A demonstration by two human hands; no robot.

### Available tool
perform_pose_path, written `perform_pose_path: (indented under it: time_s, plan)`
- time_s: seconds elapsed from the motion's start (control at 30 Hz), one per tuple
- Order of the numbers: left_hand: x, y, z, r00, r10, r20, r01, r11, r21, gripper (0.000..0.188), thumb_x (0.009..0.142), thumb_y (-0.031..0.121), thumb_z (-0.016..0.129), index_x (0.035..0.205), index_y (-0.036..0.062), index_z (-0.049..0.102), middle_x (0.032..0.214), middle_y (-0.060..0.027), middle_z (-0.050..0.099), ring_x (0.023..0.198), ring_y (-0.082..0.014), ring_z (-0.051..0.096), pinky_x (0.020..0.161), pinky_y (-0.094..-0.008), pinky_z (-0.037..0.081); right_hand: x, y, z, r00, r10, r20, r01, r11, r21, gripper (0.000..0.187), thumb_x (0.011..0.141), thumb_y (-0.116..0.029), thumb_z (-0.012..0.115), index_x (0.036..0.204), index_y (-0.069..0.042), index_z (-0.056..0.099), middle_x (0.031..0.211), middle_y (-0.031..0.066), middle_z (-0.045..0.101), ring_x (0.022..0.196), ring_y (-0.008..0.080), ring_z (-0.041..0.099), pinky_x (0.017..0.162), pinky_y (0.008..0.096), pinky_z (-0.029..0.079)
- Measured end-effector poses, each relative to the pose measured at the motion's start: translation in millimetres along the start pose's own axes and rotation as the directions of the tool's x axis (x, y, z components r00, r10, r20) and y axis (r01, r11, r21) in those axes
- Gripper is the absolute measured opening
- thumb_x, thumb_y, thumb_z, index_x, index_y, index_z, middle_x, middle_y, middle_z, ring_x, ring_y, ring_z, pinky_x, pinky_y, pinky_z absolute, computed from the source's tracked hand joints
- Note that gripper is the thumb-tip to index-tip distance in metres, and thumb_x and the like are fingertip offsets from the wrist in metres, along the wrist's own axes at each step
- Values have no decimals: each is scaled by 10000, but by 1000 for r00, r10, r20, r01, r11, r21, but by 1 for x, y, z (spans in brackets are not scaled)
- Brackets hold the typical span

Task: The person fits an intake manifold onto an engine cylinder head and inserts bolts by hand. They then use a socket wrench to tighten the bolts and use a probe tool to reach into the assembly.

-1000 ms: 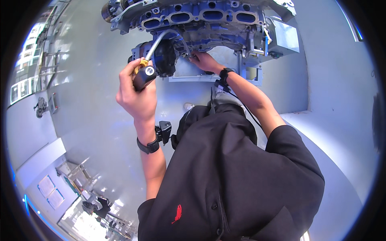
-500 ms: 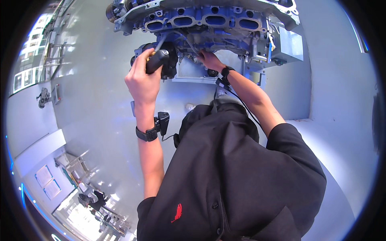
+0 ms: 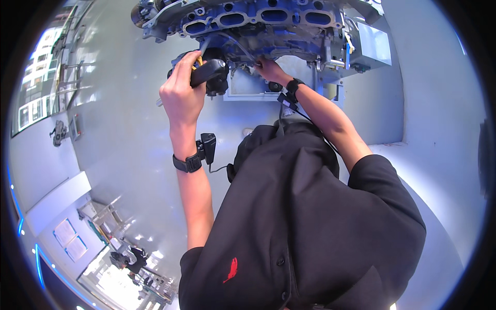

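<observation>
My left hand (image 3: pixel 181 90) is closed round a black-handled tool (image 3: pixel 209 73) with a yellow part near the fingers; its exact kind cannot be made out. Above that hand, a grey tube (image 3: pixel 206 45) rises toward the underside of a metal engine (image 3: pixel 274 18) with a row of oval ports. From there a thin grey hose (image 3: pixel 238 43) curves down to the right. At its lower end are the bent fingers of my right hand (image 3: pixel 271 71), which look closed on it, though the tips are partly hidden beneath the engine. A dark rounded component (image 3: pixel 217 85) sits behind the tool.
A pale stand frame (image 3: pixel 248 97) lies under the engine, with a grey box (image 3: pixel 373 45) at its right side. Black straps with small devices (image 3: pixel 207 147) are on my wrists, and a cable trails from them. Equipment (image 3: pixel 137 261) stands far off at lower left.
The black handle has swung to a flatter angle, its end moving slightly right. The engine appears a little higher in the picture. My right hand stays at the hose end.
</observation>
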State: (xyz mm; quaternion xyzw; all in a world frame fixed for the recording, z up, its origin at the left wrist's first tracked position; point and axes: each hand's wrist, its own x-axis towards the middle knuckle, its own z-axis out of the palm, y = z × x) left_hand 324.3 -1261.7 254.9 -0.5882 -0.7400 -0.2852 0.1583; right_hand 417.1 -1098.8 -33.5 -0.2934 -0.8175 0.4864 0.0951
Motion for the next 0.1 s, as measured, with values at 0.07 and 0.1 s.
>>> perform_pose_path:
  time_s: [0.07,0.1]
  plan:
    - [0,-1,1,999,5,-31,-5,1000,-18,361,660,-68,643,988,81,621,912,-93,660,794,-243,654,678,-294,519,-3,-9,-1,992,99,81,-107,990,89,384,816,-293,592,1088,-29,531,937,231,614,875,335,605,771,421,446]
    - [0,-2,3,999,13,-44,-14,999,-38,360,665,-67,641,991,83,620,916,-93,660,796,-242,655,682,-293,519,-6,-6,1,999,12,35,-17,991,131,490,799,-267,601,1207,-41,453,813,165,633,718,300,625,621,412,456]
